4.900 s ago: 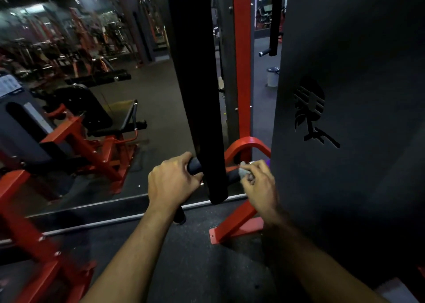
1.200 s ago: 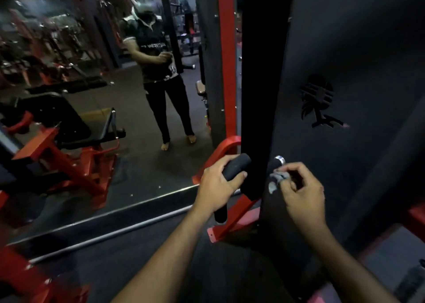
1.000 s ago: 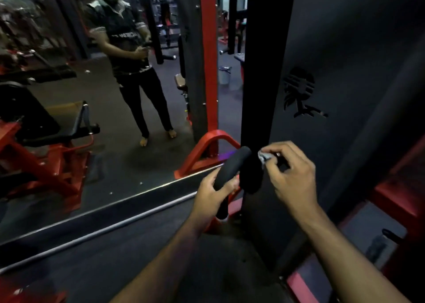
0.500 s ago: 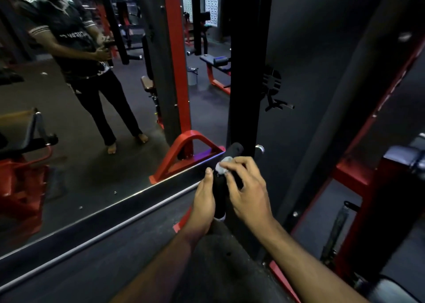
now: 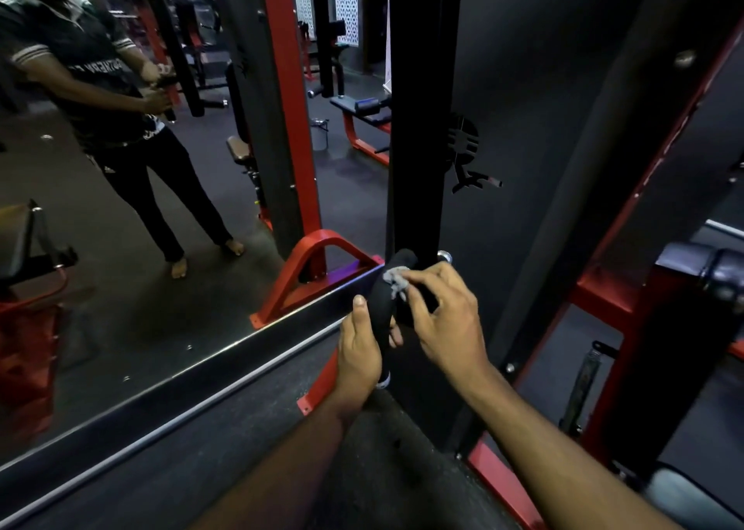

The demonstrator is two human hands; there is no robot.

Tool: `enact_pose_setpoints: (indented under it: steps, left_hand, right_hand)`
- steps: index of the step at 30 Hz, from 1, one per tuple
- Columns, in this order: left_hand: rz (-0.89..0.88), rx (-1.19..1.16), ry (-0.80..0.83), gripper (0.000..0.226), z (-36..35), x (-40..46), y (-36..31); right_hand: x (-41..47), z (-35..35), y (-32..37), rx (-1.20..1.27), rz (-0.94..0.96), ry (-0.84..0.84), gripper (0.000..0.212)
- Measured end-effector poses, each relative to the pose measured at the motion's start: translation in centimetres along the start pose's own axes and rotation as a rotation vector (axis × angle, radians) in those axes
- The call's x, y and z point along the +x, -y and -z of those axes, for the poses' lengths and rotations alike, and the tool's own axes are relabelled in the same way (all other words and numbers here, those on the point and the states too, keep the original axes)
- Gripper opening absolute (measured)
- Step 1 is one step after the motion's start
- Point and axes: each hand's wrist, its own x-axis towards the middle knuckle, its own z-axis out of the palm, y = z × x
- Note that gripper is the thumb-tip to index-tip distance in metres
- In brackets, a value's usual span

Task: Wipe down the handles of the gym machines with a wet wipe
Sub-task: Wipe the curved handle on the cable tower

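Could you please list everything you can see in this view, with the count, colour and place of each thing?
handle: one, black padded, centre, by the black post.
wipe: one, grey, crumpled, on the handle's upper end.
post: one, black, upright, behind the handle.
panel: one, black with a cut-out logo, right of the post.
mirror: one, left half of the view, reflecting a person.
frame: one, red upright with a curved foot, seen in the mirror.
bench: one, red legs and dark pad, far centre.
left hand: grips the handle's lower part.
right hand: pinches the wipe against the handle.
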Motion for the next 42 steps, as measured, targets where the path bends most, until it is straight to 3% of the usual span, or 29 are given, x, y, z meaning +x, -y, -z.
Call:
enact_pose_setpoints:
  steps: [5, 10, 14, 16, 21, 25, 29, 32, 35, 39, 42]
  left_hand:
    - [0.004, 0.019, 0.005, 0.1, -0.1, 0.3, 0.5]
    - [-0.002, -0.029, -0.031, 0.099, 0.5, 0.1, -1.2]
    - [-0.012, -0.001, 0.006, 0.105, 0.5, 0.1, -1.1]
    - [-0.002, 0.011, 0.008, 0.113, 0.6, 0.7, -0.6]
    - [-0.009, 0.01, -0.016, 0.112, 1.2, 1.1, -0.9]
    - [-0.104, 0.044, 0.02, 0.09, 1.2, -0.2, -3.3]
    - [-0.077, -0.006, -0.067, 0.111, 1.9, 0.5, -3.2]
    - [-0.152, 0.042, -0.018, 0.076, 2.2, 0.5, -4.0]
    - [-0.207, 0.025, 0.038, 0.077, 2.2, 0.0, -4.5]
    - [-0.186, 0.041, 0.01, 0.096, 2.8, 1.4, -2.6]
    - [-0.21, 0.064, 0.024, 0.088, 2.6, 1.0, -3.7]
  right_hand:
    - [3.6, -0.9, 0.3, -0.093, -0.133, -0.007, 0.02]
    - [1.5, -0.3, 0.5, -0.135, 0.138, 0.141, 0.024]
    - [3.9, -1.0, -0.8, -0.126, -0.069, -0.033, 0.02]
    - [4.0, -1.9, -0.2, -0.124, -0.113, -0.024, 0.019]
    - [1.5, -1.2, 0.1, -0.064, 0.096, 0.068, 0.023]
    - [3.8, -2.7, 0.0, -0.077, -0.129, -0.07, 0.019]
    - [2.3, -3.3, 1.5, -0.059, -0.032, 0.019, 0.02]
    - [3.0, -2.8, 0.8, -0.04, -0.057, -0.019, 0.02]
    - [4.5, -3.8, 0.6, -0.063, -0.2, -0.098, 0.02]
    - [3.1, -3.3, 0.5, -0.131, 0.034, 0.068, 0.023]
    - [3.7, -2.1, -0.9, -0.183, 0.041, 0.052, 0.021]
